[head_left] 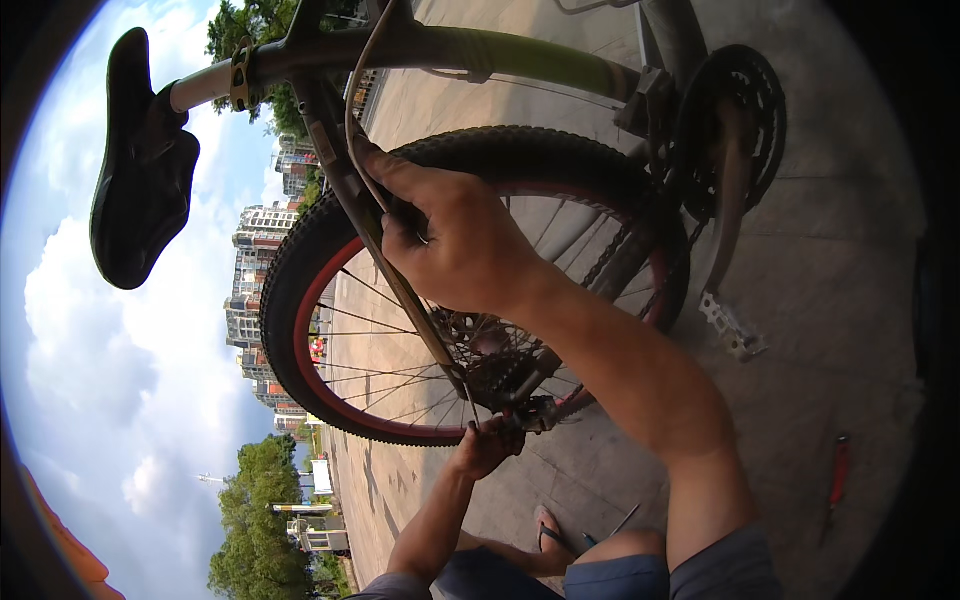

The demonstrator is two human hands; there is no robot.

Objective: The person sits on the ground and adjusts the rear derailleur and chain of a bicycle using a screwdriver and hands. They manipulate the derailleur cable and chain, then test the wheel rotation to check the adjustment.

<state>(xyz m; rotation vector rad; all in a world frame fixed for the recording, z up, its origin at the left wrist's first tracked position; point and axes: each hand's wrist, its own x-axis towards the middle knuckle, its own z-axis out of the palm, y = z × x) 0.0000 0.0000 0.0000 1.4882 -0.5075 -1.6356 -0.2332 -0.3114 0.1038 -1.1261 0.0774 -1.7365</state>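
Pale cable (pixel 350 112), top cut off, partly hidden by right hand (pixel 462 238)

The saddle (pixel 138 175) lies far left, the crankset (pixel 735 150) upper right, with the seat tube (pixel 535 65) between the 2. The rear wheel (pixel 485 340) sits lower, behind the right hand (pixel 455 235), which is beside the seat stay (pixel 425 325). Lower down, the left hand (pixel 488 448) is at the rear derailleur (pixel 540 413). On the paving (pixel 830 270), 1 tool (pixel 838 470) lies right of the right forearm (pixel 640 370). Buildings (pixel 260 275) stand behind, left of the wheel.
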